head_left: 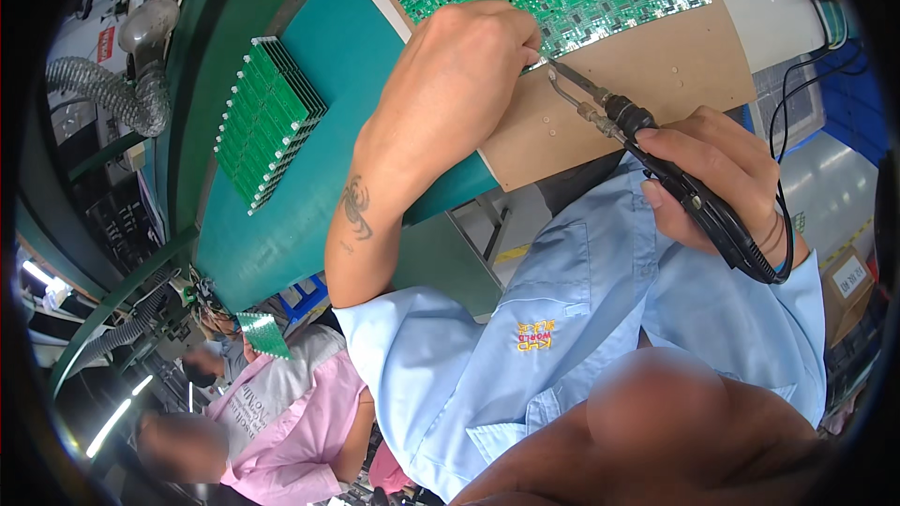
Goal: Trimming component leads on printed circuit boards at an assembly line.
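My right hand [717,173] is wrapped round the black handle of a soldering iron [689,201], which has a thin metal feed tube beside its tip. The tip points at the near edge of a green circuit board panel [562,0], close to my left fingertips. Across that edge reaches my left hand [469,75], its fingers curled and pinched together. Whatever they may hold is hidden by the hand. Under the panel lies a brown sheet [647,80], wider than the panel on the near side.
A stack of green circuit boards [267,122] with white connectors stands on the teal bench mat [328,47] to the left. The iron's black cable [786,150] hangs at right. A ribbed exhaust hose [108,89] is far left. Lower left, a co-worker in pink [305,412] sits near another board.
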The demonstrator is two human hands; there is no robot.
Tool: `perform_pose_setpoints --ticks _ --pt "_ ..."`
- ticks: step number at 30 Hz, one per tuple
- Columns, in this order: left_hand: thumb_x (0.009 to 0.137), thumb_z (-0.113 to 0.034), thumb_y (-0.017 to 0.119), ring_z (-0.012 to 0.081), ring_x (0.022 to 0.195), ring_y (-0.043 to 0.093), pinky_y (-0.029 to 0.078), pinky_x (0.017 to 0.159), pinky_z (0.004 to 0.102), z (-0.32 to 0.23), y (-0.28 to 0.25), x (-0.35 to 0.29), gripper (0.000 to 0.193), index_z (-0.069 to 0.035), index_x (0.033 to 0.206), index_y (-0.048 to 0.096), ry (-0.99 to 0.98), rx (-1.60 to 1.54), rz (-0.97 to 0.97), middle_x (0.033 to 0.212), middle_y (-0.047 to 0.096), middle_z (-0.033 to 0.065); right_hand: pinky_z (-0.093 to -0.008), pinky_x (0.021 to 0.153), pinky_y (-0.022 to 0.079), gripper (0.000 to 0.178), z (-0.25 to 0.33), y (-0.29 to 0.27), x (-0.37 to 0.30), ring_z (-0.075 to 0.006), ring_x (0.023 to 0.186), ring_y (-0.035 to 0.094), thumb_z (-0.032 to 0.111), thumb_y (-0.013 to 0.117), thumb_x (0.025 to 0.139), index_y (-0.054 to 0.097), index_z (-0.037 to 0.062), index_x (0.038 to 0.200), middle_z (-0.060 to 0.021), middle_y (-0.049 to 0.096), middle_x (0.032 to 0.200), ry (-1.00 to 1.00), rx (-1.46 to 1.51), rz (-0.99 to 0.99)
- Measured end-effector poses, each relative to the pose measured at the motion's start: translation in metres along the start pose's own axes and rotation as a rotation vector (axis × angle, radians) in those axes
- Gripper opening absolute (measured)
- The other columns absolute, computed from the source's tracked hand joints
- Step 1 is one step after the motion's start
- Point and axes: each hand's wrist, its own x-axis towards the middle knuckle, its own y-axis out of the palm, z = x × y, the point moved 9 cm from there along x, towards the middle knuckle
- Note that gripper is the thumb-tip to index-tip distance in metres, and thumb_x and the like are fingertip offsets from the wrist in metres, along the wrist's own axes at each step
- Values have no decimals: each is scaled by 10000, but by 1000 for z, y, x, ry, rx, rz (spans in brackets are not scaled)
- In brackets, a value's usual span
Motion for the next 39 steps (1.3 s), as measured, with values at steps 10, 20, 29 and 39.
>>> perform_pose_setpoints --ticks 10,20,29,39 --pt "866 1 690 289 670 603 504 672 384 1 2 5 47 40 890 701 -22 -12 22 850 720 99 -286 616 518 376 0 -8 -1 -213 641 607 31 806 756 758 -49 1120 -135 735 851 -14 0 -8" --pt "902 -23 659 345 767 655 539 753 424 -2 0 -2 77 45 883 690 -87 -55 29 899 718 154 -328 798 543 381 -48 -80 -18 -225 846 665 88 717 896 716 -40 1255 -166 758 1037 190 -145 -322" --pt "901 14 695 234 733 616 509 667 366 -2 -7 -43 75 12 965 656 4 -60 -301 1030 749 87 -275 946 563 344 -148 -146 -18 -176 1082 724 240 699 1051 706 91 1362 -79 762 1265 330 -570 -563" --pt "960 15 647 324 1002 694 546 851 413 65 12 -114 85 1 1040 618 -496 -200 -514 1093 751 147 -396 1067 530 479 -138 -91 -69 -339 1220 687 121 799 943 611 33 1375 -210 684 1378 105 -136 -186"
